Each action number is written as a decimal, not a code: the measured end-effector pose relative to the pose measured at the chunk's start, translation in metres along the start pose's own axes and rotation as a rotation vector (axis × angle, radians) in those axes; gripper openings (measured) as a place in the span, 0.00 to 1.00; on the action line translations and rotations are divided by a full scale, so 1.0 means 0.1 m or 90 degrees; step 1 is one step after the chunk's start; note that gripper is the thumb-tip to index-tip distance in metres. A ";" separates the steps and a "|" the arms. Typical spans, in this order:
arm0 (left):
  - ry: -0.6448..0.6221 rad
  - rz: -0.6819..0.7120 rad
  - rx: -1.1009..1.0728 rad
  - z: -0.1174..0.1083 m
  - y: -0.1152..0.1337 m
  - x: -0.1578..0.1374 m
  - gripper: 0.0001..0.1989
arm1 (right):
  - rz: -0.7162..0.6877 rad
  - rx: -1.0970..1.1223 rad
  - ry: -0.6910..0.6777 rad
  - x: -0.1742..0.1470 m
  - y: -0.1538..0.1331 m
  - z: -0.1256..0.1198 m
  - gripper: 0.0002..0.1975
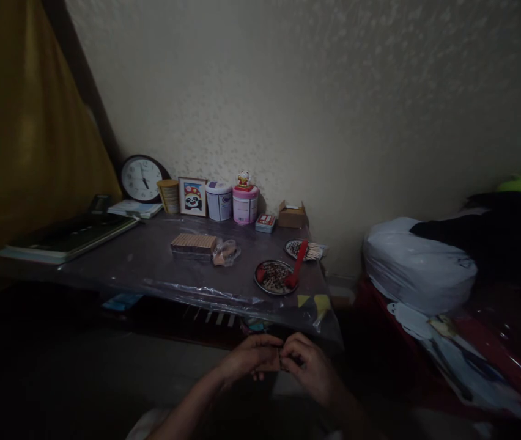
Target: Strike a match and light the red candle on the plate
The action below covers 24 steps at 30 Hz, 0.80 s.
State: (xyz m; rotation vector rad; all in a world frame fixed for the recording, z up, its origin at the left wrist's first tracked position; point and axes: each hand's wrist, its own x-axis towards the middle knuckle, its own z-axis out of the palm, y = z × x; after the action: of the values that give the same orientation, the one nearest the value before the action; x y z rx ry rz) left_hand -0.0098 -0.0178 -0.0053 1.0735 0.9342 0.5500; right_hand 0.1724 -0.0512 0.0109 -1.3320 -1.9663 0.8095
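My left hand (pixel 252 357) and my right hand (pixel 310 365) meet low in the view, below the front edge of a low table (pixel 150 256). Both pinch one small brownish object (pixel 275 362) between their fingertips; it is too dark to tell what it is. On the table ahead lie a flat block of stacked sticks (pixel 193 244), a small clear bag (pixel 226 252), and two round plates, the nearer plate (pixel 273 276) with a red-handled tool (pixel 297 264) across it, the farther plate (pixel 304 249) behind.
Along the wall stand a round clock (pixel 141 178), a yellow cup (pixel 169 195), a panda picture (pixel 192 196), two tins (pixel 232 201), a small box (pixel 292 215). Books (pixel 65 237) lie at left. A white bag (pixel 419 263) sits on red bedding at right. A yellow curtain (pixel 22 122) hangs left.
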 end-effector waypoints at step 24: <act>0.043 0.083 -0.021 0.07 0.11 -0.03 0.27 | -0.018 -0.087 0.080 -0.01 0.09 -0.01 0.08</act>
State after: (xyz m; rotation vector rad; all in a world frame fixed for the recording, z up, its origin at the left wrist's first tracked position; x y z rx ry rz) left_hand -0.0049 -0.0191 0.0069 1.0963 0.9155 0.7106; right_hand 0.1787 -0.0497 0.0050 -1.3943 -1.9649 0.5724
